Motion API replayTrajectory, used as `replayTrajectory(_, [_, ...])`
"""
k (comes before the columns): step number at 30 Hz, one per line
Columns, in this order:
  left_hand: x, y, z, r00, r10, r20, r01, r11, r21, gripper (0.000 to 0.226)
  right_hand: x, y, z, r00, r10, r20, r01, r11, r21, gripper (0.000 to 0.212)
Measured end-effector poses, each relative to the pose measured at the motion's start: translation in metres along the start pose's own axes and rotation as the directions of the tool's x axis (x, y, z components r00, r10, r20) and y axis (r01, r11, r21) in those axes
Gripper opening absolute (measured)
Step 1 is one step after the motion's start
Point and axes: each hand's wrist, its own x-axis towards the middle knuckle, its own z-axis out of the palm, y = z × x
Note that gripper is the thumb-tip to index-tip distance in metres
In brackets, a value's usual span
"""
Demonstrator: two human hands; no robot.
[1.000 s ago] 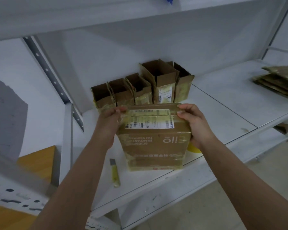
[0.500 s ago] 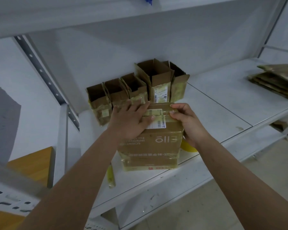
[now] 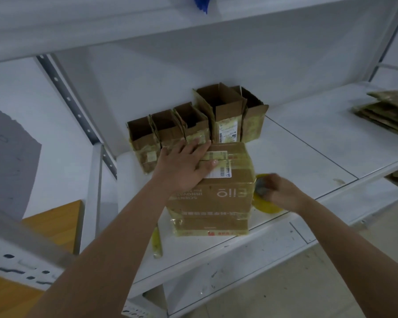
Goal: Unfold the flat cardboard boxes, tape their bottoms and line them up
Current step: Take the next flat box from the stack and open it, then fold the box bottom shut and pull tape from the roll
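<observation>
Head view: our left hand (image 3: pixel 184 166) presses flat on the upturned box (image 3: pixel 213 191) at the shelf (image 3: pixel 308 143) front. Our right hand (image 3: pixel 279 193) grips the tape roll (image 3: pixel 265 198). We should keep both flaps flush, taping along the seam.

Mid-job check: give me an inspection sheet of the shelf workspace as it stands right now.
Surface: white shelf, scuffed.
Job's things: big box upside down, flaps closed; five open boxes lined up behind; flat boxes stacked far right; tape roll beside big box.
Clutter: yellow knife at front edge.
Grippers: left hand presses flaps flat; right hand on tape roll, blurred.
Cables: nothing seen.
Surroundings: upper shelf, slotted upright.
</observation>
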Motion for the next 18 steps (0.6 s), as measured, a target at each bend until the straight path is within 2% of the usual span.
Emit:
replayTrajectory(1, [0.000, 0.000, 0.000, 1.000, 0.001, -0.003, -0.001, 1.000, 0.002, 0.092, 0.003, 0.013, 0.006, 0.998, 0.036, 0.054, -0.029, 0.991, -0.130, 0.017])
replayTrajectory(2, [0.000, 0.000, 0.000, 1.000, 0.002, -0.008, -0.002, 1.000, 0.003, 0.090, 0.003, 0.024, 0.009, 0.993, 0.037, 0.110, 0.006, 0.932, -0.363, 0.025])
replayTrajectory(3, [0.000, -0.001, 0.001, 1.000, 0.003, -0.013, -0.002, 1.000, 0.003, 0.088, 0.004, 0.034, 0.014, 1.000, -0.013, 0.022, 0.023, 0.810, -0.586, 0.038])
replayTrajectory(4, [0.000, -0.001, 0.001, 1.000, 0.002, -0.015, -0.002, 1.000, 0.002, 0.088, 0.005, 0.042, 0.019, 0.990, -0.126, -0.058, 0.034, 0.627, -0.778, 0.048])
replayTrajectory(5, [0.000, -0.001, 0.001, 1.000, 0.001, -0.015, -0.001, 1.000, 0.001, 0.088, 0.003, 0.046, 0.022, 0.974, -0.215, -0.076, 0.044, 0.507, -0.861, 0.051])
replayTrajectory(6, [0.000, -0.001, 0.001, 1.000, 0.001, -0.014, -0.001, 1.000, 0.000, 0.089, -0.001, 0.046, 0.024, 0.965, -0.247, -0.094, 0.026, 0.442, -0.897, 0.050])
replayTrajectory(9, [0.000, -0.001, 0.001, 1.000, 0.003, -0.009, -0.003, 1.000, -0.004, 0.090, -0.003, 0.048, 0.025, 0.957, -0.241, -0.160, -0.034, 0.453, -0.891, 0.046])
replayTrajectory(11, [0.000, -0.002, 0.001, 1.000, 0.003, -0.007, -0.003, 1.000, -0.007, 0.090, -0.003, 0.051, 0.022, 0.949, -0.253, -0.189, -0.070, 0.414, -0.907, 0.043])
replayTrajectory(14, [0.000, -0.003, 0.001, 1.000, 0.003, -0.010, -0.003, 1.000, 0.001, 0.081, -0.008, 0.054, 0.017, 0.948, -0.230, -0.219, -0.106, 0.420, -0.901, 0.038])
replayTrajectory(16, [0.000, -0.002, 0.001, 1.000, 0.005, -0.006, -0.005, 1.000, 0.003, 0.075, -0.012, 0.050, 0.009, 0.951, -0.190, -0.243, -0.128, 0.473, -0.872, 0.038])
replayTrajectory(18, [-0.001, -0.001, 0.001, 1.000, 0.005, 0.000, -0.005, 1.000, 0.003, 0.073, -0.016, 0.034, -0.004, 0.956, -0.121, -0.266, -0.135, 0.624, -0.770, 0.038])
